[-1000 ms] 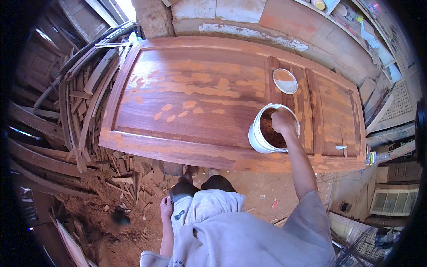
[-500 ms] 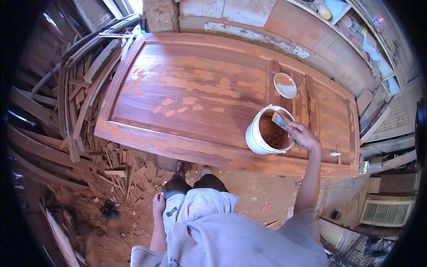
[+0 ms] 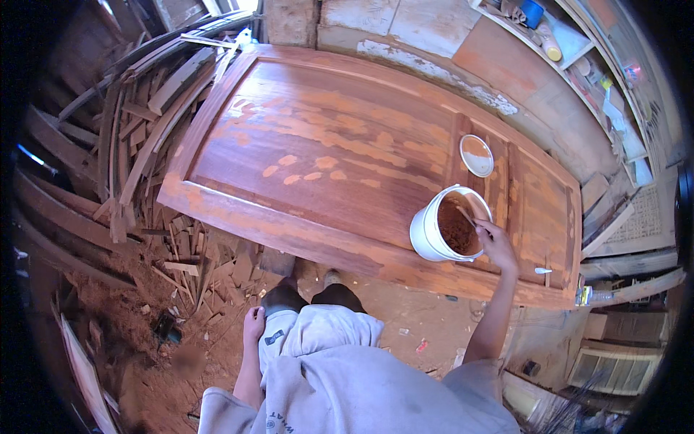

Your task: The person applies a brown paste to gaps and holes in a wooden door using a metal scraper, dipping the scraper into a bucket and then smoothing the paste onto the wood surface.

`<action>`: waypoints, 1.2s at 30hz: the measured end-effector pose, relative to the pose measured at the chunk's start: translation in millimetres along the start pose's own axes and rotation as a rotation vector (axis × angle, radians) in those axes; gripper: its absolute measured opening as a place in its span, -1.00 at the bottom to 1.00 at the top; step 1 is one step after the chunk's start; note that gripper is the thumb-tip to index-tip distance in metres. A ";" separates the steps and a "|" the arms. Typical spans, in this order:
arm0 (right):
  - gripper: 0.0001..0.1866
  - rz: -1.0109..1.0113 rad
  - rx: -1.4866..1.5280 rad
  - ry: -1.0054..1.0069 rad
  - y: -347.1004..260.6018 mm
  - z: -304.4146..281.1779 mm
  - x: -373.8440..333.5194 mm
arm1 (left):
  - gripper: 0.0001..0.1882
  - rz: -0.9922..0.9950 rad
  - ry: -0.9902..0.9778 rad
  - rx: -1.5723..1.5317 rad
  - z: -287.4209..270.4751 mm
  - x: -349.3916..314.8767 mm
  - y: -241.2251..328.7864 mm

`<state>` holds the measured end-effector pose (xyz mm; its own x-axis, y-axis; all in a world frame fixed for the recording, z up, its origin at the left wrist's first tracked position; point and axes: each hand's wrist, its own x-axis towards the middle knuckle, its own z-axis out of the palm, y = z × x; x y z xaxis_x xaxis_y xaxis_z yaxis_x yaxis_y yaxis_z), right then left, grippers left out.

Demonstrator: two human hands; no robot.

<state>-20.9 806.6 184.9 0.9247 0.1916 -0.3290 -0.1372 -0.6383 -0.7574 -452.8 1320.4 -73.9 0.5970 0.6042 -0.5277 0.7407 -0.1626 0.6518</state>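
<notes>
A large brown wooden door [image 3: 347,231] with patches of orange filler lies flat before me. Toward its right part stands a white bucket [image 3: 428,231], partly filled with crumbly reddish-brown filler [image 3: 457,230]. Over the bucket's right rim, my right hand [image 3: 499,247] grips a putty knife [image 3: 466,215], whose blade points down into the bucket. Beside my left thigh hangs my left hand [image 3: 254,323], its fingers curled; whatever they may hold is hidden. Behind the bucket, a round white lid [image 3: 476,155] smeared with orange filler rests on the door.
A small white piece [image 3: 542,270] lies near the door's right end, with a clear bottle [image 3: 600,295] just beyond the edge. Wood offcuts [image 3: 137,145] are heaped at the left. Scraps litter the floor around my feet. Shelves [image 3: 571,58] line the far right wall.
The putty knife has gone from above the bucket's mouth down into it, tilting steeply, with my right hand lowered toward the rim. The view has shifted slightly. My left hand stays by my thigh.
</notes>
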 end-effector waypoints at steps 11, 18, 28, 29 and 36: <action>-0.75 0.047 -1.001 0.185 -14.9 56.9 78.7 | -0.62 -0.047 -0.060 -0.149 -12.2 47.1 23.1; -0.74 -0.003 -1.162 0.016 -38.0 61.7 96.3 | -0.60 -0.087 0.066 -0.189 -22.9 51.9 -33.1; -0.79 -0.397 -1.060 0.141 -40.9 72.8 66.2 | -0.53 -0.243 0.123 -0.096 -3.7 1.6 -46.4; -0.76 -0.299 -1.124 0.034 -23.1 57.0 70.3 | -0.53 -0.249 0.120 -0.095 -0.3 2.1 -38.9; -0.76 -0.159 -0.548 0.045 51.0 -15.0 54.3 | -0.53 -0.263 0.174 -0.146 15.2 -15.7 -39.7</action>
<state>27.7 773.2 136.9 0.9349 0.2927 -0.2009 0.1981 -0.8997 -0.3889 -487.0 1305.5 -99.8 0.3202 0.7369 -0.5954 0.8029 0.1225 0.5833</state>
